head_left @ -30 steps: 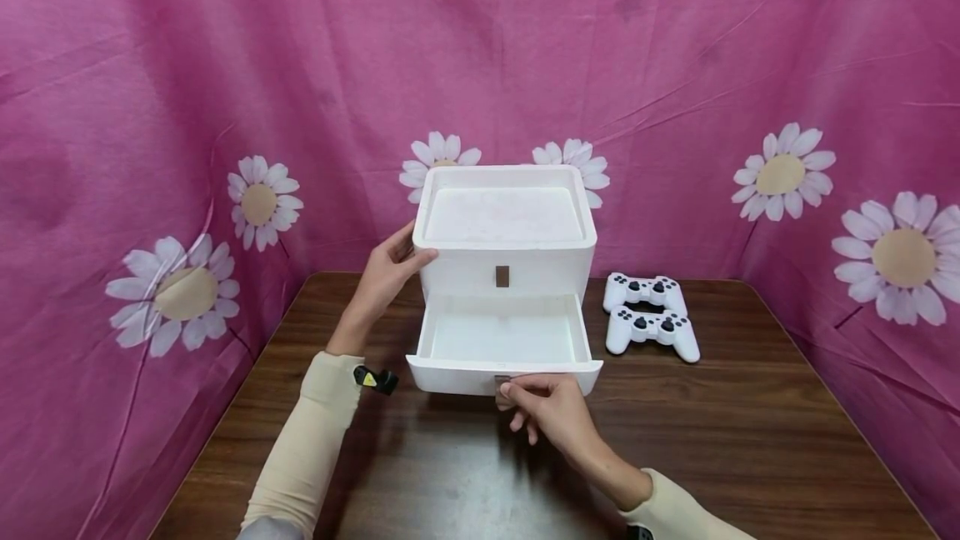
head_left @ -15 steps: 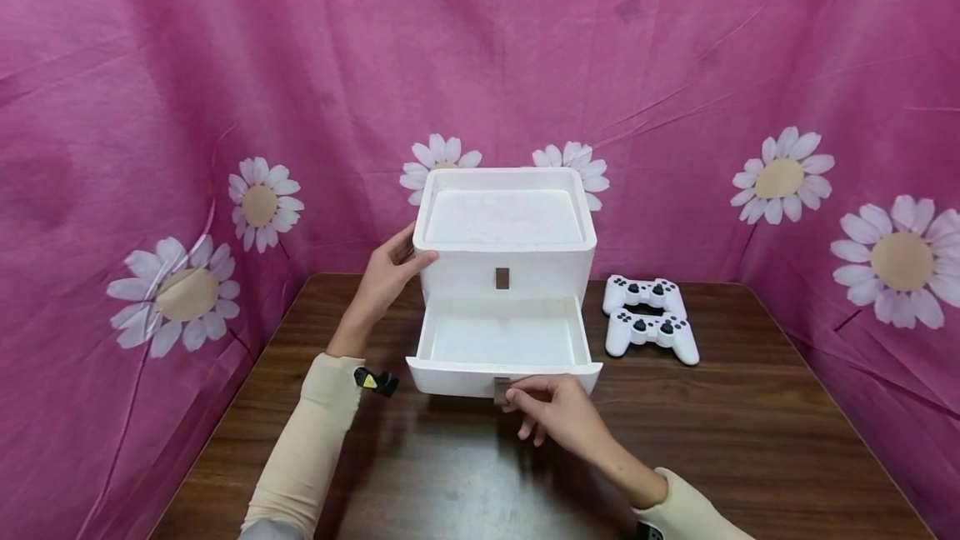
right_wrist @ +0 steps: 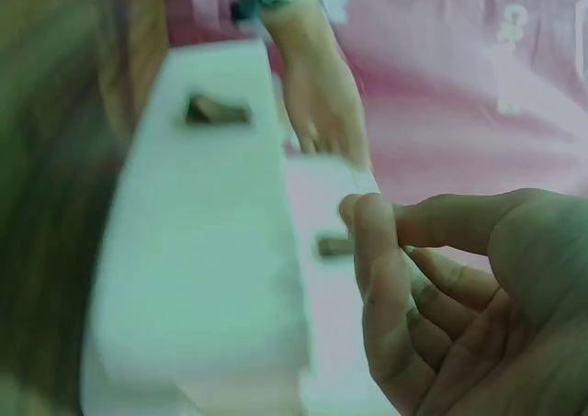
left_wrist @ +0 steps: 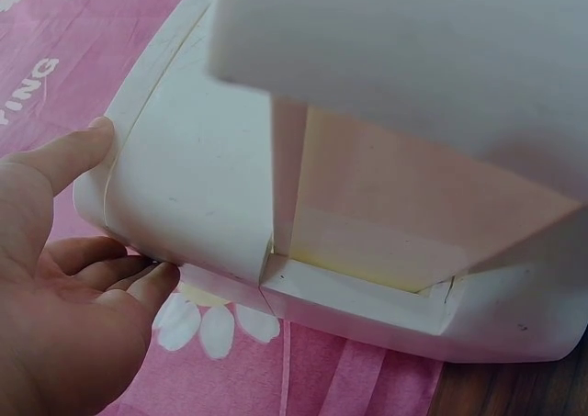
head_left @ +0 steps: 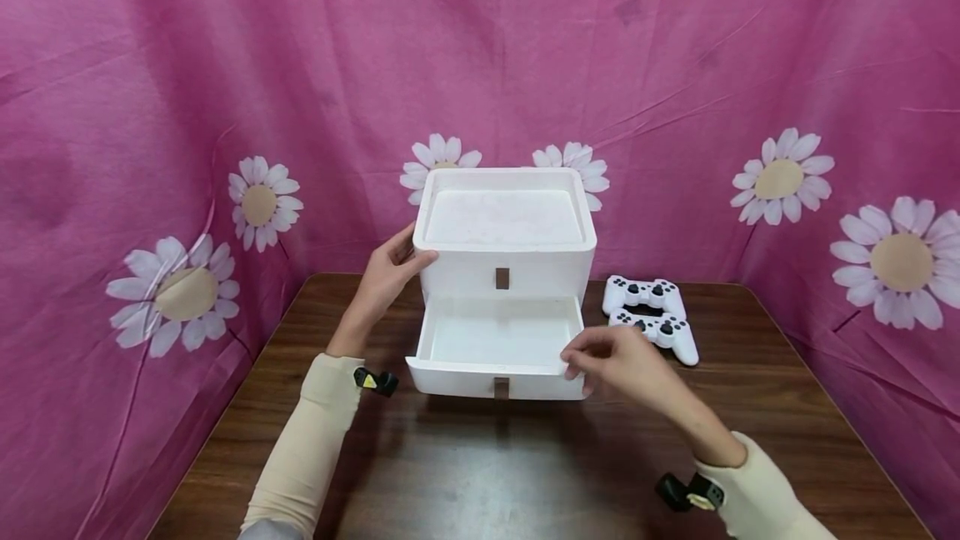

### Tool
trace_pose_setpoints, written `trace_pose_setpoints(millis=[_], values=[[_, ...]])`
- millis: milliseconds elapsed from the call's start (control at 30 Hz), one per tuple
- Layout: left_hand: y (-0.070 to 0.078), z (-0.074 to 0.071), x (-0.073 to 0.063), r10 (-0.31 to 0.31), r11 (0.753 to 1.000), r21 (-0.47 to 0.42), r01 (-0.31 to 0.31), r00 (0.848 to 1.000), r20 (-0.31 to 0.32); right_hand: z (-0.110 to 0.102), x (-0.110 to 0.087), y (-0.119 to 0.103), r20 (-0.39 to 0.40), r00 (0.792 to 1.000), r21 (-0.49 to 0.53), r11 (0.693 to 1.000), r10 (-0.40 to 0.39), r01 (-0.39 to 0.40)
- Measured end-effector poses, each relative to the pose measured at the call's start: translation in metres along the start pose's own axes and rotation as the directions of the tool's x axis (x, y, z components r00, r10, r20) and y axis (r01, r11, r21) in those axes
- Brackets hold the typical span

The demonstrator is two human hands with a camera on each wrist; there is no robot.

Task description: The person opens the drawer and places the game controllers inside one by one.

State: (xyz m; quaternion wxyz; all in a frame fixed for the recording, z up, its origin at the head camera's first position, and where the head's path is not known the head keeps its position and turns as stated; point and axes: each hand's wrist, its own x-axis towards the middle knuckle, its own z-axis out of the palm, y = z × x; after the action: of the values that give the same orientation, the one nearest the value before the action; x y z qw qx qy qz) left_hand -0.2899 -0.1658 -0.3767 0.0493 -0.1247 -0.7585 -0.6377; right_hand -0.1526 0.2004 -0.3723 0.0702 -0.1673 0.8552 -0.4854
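A white two-drawer storage unit (head_left: 461, 273) stands on the table, its lower drawer (head_left: 453, 380) pulled out with a bare interior. The upper drawer, marked by a brown tab (head_left: 502, 278), is closed. My left hand (head_left: 382, 277) holds the unit's upper left edge, thumb at the front corner and fingers on the side, as the left wrist view also shows. Beside the drawer's front right corner is my right hand (head_left: 630, 365), fingers loosely bent and holding nothing; it partly covers that corner. The lower drawer's brown tab (head_left: 501, 388) is uncovered.
Two white game controllers lie right of the unit: a rear one (head_left: 643, 293) and a front one (head_left: 678, 337), the latter partly behind my right hand. A pink flowered cloth (head_left: 480, 40) hangs around the back and sides of the wooden table (head_left: 465, 465).
My right hand has let go of the lower drawer's tab and moved right and up, towards the controllers. The drawer stays out, and my left hand has kept its place.
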Motion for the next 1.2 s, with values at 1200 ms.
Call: trace_pose_setpoints(millis=[1200], values=[[-0.002, 0.0, 0.001, 0.013, 1.0, 0.0, -0.013, 1.0, -0.006, -0.151, 0.061, 0.076, -0.044, 0.992, -0.553, 0.83, -0.122, 0.078]])
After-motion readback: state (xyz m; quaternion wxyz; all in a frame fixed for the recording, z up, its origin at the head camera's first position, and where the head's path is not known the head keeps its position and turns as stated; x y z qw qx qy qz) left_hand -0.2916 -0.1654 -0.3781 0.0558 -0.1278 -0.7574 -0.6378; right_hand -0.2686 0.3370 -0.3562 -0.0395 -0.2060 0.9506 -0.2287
